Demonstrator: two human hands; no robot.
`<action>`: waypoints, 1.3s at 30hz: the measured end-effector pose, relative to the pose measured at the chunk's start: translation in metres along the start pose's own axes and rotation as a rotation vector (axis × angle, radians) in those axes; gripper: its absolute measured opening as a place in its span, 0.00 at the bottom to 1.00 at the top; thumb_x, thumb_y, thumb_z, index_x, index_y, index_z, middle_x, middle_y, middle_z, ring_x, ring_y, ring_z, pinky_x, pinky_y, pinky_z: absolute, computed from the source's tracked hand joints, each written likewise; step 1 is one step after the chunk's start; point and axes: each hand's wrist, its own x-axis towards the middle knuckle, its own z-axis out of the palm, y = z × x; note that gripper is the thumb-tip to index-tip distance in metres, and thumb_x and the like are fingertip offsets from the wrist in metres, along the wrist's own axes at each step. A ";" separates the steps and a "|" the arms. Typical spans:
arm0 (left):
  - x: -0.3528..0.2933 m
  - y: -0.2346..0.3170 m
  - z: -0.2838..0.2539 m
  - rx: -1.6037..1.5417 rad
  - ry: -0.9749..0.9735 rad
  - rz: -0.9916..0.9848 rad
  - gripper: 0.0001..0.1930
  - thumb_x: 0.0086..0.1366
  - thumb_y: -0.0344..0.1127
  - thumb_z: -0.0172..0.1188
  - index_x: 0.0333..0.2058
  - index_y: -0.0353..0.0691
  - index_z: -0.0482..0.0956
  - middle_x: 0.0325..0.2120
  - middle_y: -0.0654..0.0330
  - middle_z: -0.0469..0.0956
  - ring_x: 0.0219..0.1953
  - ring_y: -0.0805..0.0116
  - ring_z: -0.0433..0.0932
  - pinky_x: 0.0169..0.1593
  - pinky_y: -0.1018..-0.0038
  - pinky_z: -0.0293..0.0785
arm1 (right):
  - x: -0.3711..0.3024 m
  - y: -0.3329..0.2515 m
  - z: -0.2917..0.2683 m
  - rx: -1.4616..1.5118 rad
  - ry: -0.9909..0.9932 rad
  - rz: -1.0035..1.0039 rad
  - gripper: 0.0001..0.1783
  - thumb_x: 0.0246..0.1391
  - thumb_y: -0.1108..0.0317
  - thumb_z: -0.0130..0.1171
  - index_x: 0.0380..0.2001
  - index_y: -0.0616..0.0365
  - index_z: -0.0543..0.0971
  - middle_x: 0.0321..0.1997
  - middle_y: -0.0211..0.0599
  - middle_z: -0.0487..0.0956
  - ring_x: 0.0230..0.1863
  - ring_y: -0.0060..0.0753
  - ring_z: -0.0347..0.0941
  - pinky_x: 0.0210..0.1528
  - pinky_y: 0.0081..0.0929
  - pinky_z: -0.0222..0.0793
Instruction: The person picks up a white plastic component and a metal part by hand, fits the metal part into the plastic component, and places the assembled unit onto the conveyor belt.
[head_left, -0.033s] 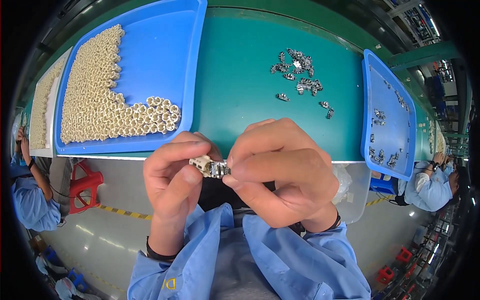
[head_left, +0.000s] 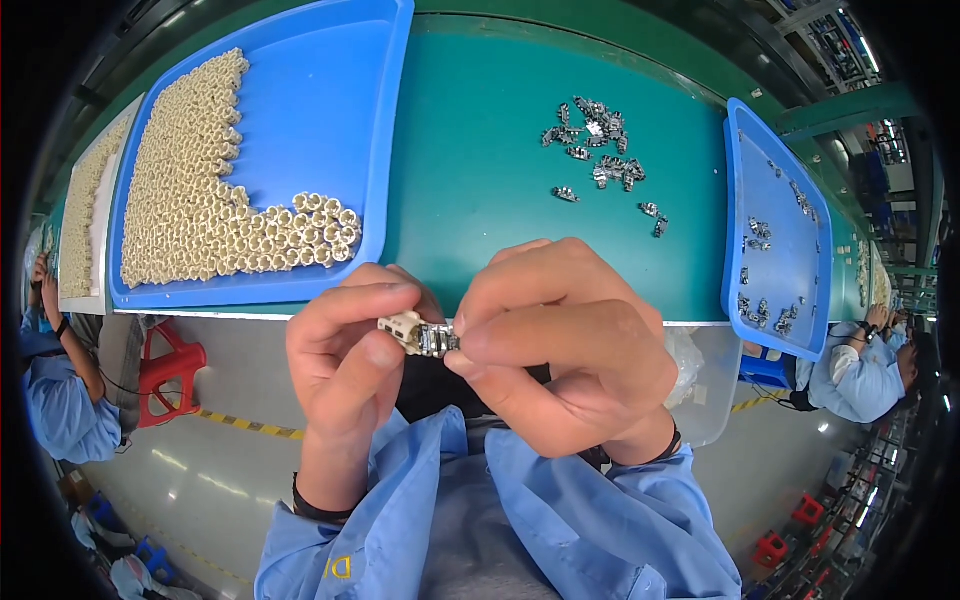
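Between the thumb and fingers of my left hand (head_left: 350, 345) is a cream-coloured plastic housing (head_left: 401, 328) with small dark slots. My right hand (head_left: 570, 345) pinches the right end of a shiny metal clip piece (head_left: 437, 340). The metal piece's left end meets the open end of the housing; how deep it sits inside is hidden. Both hands are closed, in front of the table's near edge. Beyond my left hand, a blue tray (head_left: 300, 90) holds many similar cream housings (head_left: 200, 200) standing close together. Loose metal pieces (head_left: 600, 130) lie on the green tabletop (head_left: 480, 150).
At the right, a second blue tray (head_left: 790, 260) holds scattered metal pieces. A white tray of cream parts (head_left: 88, 220) stands at the far left. Co-workers in blue sit at the left (head_left: 70, 390) and right (head_left: 855, 375). A red stool (head_left: 165, 370) stands on the floor.
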 end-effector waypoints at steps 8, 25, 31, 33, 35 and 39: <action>0.000 0.001 0.004 -0.002 0.054 -0.028 0.16 0.68 0.28 0.65 0.53 0.29 0.83 0.40 0.48 0.81 0.43 0.59 0.80 0.48 0.68 0.77 | 0.004 0.001 -0.001 -0.130 -0.033 -0.080 0.17 0.38 0.88 0.72 0.35 0.62 0.84 0.38 0.48 0.82 0.29 0.35 0.78 0.31 0.32 0.73; 0.004 -0.039 0.014 0.237 0.045 0.253 0.21 0.63 0.22 0.70 0.56 0.32 0.84 0.38 0.53 0.84 0.34 0.71 0.78 0.35 0.77 0.72 | -0.017 0.012 0.007 -0.207 0.083 -0.042 0.17 0.46 0.84 0.68 0.43 0.66 0.84 0.40 0.48 0.83 0.37 0.42 0.81 0.40 0.34 0.76; 0.018 -0.023 0.021 0.157 -0.003 -0.091 0.19 0.70 0.30 0.67 0.57 0.29 0.81 0.40 0.52 0.85 0.38 0.67 0.81 0.41 0.72 0.77 | 0.008 0.007 -0.028 -0.257 -0.155 0.162 0.15 0.48 0.85 0.65 0.42 0.69 0.83 0.45 0.53 0.81 0.45 0.41 0.78 0.44 0.34 0.75; 0.023 -0.013 0.024 0.219 0.033 -0.034 0.19 0.68 0.28 0.67 0.57 0.28 0.81 0.41 0.52 0.85 0.38 0.65 0.81 0.41 0.72 0.77 | 0.019 0.008 -0.036 -0.262 -0.168 0.181 0.15 0.48 0.85 0.65 0.42 0.70 0.83 0.45 0.52 0.81 0.46 0.41 0.78 0.46 0.34 0.75; 0.028 -0.006 0.024 0.361 0.095 0.063 0.20 0.66 0.25 0.67 0.56 0.27 0.81 0.42 0.51 0.85 0.37 0.63 0.82 0.42 0.70 0.78 | 0.031 0.017 -0.047 -0.260 -0.171 0.226 0.14 0.49 0.85 0.64 0.42 0.71 0.82 0.46 0.51 0.81 0.48 0.40 0.77 0.49 0.33 0.74; 0.049 0.048 -0.036 1.151 -0.077 0.363 0.16 0.61 0.21 0.65 0.48 0.31 0.83 0.40 0.51 0.83 0.39 0.55 0.80 0.45 0.62 0.75 | 0.097 0.063 -0.138 -0.644 -0.154 0.290 0.12 0.59 0.76 0.64 0.46 0.68 0.81 0.48 0.41 0.80 0.50 0.29 0.77 0.55 0.27 0.72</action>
